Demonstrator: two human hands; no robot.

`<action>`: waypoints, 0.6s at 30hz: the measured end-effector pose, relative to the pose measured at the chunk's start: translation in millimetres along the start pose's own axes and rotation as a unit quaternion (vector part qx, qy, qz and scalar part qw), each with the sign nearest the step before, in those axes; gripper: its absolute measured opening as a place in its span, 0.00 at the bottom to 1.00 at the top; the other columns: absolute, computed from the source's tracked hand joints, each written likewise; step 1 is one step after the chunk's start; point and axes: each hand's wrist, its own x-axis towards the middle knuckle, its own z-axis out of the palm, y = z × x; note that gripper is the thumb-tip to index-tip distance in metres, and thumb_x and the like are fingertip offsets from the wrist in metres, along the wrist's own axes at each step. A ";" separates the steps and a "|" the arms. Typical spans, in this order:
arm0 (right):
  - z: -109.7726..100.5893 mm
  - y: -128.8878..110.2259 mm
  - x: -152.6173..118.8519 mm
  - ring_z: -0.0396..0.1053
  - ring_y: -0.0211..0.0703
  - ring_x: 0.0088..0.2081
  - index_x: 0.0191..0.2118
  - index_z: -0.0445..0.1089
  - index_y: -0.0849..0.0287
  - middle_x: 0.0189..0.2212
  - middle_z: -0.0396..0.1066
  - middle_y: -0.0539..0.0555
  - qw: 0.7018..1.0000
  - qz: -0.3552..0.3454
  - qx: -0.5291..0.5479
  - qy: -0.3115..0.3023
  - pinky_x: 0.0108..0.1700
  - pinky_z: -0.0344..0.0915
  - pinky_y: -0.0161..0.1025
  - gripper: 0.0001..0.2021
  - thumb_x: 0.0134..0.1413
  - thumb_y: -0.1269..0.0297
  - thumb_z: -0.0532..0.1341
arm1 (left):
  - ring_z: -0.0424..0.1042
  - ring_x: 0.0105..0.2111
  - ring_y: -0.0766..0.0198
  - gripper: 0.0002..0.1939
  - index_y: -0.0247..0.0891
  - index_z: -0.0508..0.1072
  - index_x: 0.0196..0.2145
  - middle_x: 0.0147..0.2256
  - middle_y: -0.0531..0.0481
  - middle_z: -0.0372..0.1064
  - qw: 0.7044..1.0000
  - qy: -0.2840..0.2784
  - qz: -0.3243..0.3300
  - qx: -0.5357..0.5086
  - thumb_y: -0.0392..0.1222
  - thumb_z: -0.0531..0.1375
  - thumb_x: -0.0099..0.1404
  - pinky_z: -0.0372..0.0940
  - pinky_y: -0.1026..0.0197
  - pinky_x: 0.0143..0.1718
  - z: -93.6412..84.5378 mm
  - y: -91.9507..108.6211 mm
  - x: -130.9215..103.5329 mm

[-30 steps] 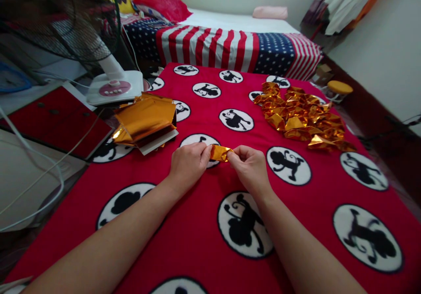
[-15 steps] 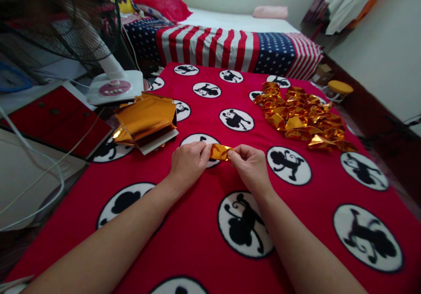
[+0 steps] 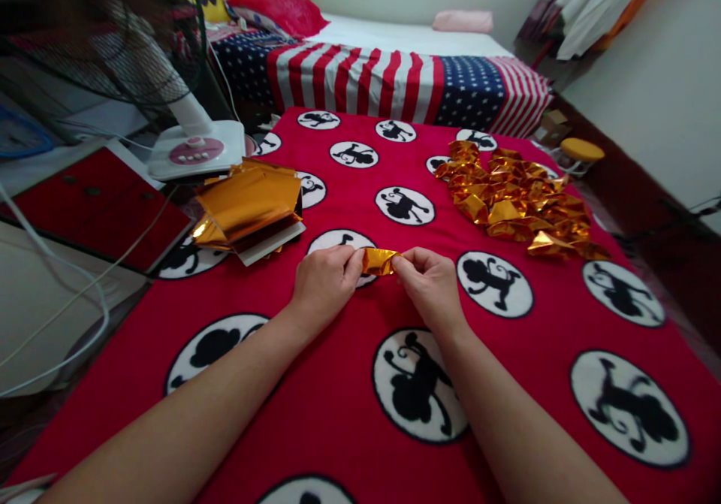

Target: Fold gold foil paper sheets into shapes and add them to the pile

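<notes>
A small folded piece of gold foil paper (image 3: pixel 379 261) is stretched between my two hands, just above the red cloth. My left hand (image 3: pixel 327 277) pinches its left end between thumb and fingers. At the right end, my right hand (image 3: pixel 429 282) grips it the same way. To the left lies a stack of flat gold foil paper sheets (image 3: pixel 251 200), some with a pale backing. Toward the back right is a heap of folded gold foil pieces (image 3: pixel 515 200), puffed and shiny.
The red cloth (image 3: pixel 349 384) with monkey prints covers the table. A white fan base (image 3: pixel 197 147) and a red panel (image 3: pixel 101 200) stand at the left, with cables (image 3: pixel 73 256) hanging nearby. Behind is a bed (image 3: pixel 360 79); a yellow-topped stool (image 3: pixel 583 149) sits at the right.
Both hands have shifted very slightly to the right with the gold foil paper still pinched between them. The stack and the heap look unchanged.
</notes>
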 end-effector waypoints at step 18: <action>0.6 -2.1 -2.4 0.52 0.32 0.18 0.22 0.62 0.57 0.15 0.57 0.43 0.999 -0.016 0.030 -0.040 0.21 0.47 0.33 0.14 0.53 0.58 0.61 | 0.65 0.23 0.64 0.21 0.38 0.74 0.26 0.24 0.47 0.72 0.999 -0.023 -0.026 -0.012 0.47 0.49 0.70 0.48 0.60 0.27 -3.0 -4.1 4.1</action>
